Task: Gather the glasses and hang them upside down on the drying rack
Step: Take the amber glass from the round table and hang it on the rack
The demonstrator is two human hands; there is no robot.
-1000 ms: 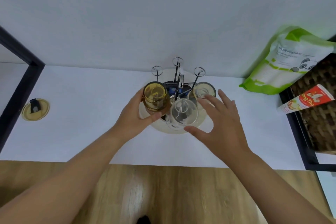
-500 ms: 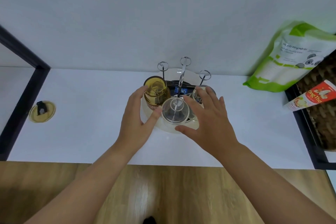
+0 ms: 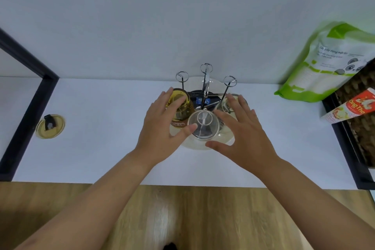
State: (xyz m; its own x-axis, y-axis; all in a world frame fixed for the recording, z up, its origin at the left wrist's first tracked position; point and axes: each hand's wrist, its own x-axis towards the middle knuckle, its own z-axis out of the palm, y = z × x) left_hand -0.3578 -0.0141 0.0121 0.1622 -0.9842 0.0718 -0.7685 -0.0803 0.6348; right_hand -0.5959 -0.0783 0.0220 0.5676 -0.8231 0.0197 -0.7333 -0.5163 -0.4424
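Nearest, the clear glass (image 3: 203,125) hangs inverted on the drying rack (image 3: 205,89), between both spread hands. The left hand (image 3: 162,128) rests on the amber glass (image 3: 181,105); the right hand (image 3: 241,128) covers another clear glass (image 3: 224,105) beyond, holding nothing.

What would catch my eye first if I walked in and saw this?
Two bare hands, the left hand and right hand, spread over a round drying rack on the white counter. An amber glass and a clear glass sit upside down on it. A green-and-white bag leans against the wall at far right.
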